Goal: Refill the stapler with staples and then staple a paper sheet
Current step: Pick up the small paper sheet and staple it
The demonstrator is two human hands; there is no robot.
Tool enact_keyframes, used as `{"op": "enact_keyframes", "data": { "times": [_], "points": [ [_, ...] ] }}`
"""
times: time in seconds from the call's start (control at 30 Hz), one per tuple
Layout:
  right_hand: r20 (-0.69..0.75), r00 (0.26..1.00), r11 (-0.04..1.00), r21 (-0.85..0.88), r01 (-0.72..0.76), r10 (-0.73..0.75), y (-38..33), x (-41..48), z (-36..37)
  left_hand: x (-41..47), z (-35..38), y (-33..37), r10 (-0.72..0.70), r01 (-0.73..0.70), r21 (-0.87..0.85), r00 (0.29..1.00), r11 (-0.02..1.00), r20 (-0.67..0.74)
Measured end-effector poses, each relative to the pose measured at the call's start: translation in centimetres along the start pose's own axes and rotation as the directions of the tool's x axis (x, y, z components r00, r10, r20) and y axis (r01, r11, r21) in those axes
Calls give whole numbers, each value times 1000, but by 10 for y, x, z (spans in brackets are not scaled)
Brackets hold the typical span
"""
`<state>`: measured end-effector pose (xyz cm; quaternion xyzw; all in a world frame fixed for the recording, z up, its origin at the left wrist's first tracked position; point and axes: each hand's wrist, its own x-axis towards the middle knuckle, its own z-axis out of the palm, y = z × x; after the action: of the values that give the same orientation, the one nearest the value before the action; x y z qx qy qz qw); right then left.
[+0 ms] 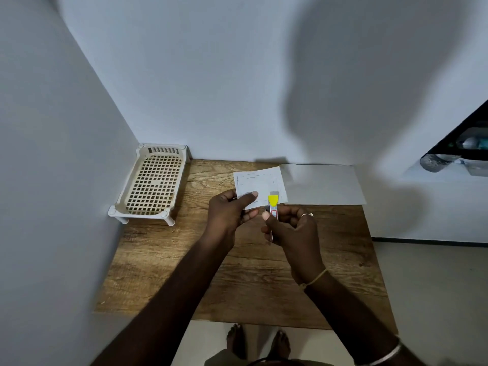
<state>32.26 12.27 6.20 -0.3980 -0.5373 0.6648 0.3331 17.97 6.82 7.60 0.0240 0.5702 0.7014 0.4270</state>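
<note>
The left hand (229, 210) is pinching the small paper sheet (260, 184) by its near-left corner, over the far edge of the table (237, 273). It looks light and floppy, so gripping close to the bite should be steadying it. The right hand (293, 228) is wrapping the slim, rigid, yellow-tipped stapler (273, 204), which is meeting the sheet's near edge. Its red-framed label is too small to read.

Two paper sheets: one small sheet (260, 184) and one larger sheet (323, 184) at one o'clock. One stapler (273, 204). Two hands: left hand (227, 210), right hand (293, 228). One lattice basket (163, 147) at ten o'clock. One wooden table (250, 273). Two bare feet (236, 336) at six o'clock. Perhaps two bottles (435, 163) at three o'clock, too blurred to count.
</note>
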Motion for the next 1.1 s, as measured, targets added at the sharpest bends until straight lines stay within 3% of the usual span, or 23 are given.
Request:
{"op": "enact_keyframes", "data": {
  "times": [0.27,0.8,1.0,1.1],
  "points": [
    [42,991,986,102,-129,125,1,3,-4,0,0,-2,-13,12,35,999,999,34],
    [56,990,991,24,-131,130,6,1,-12,6,-3,1,-8,6,66,1000,998,30],
    [31,999,973,-230,-22,30,31,1,-24,7,-6,-3,-6,5,76,1000,997,20],
    [33,993,880,-461,116,-113,51,7,-30,7,-7,-5,-10,9,81,1000,997,16]
  ]
}}
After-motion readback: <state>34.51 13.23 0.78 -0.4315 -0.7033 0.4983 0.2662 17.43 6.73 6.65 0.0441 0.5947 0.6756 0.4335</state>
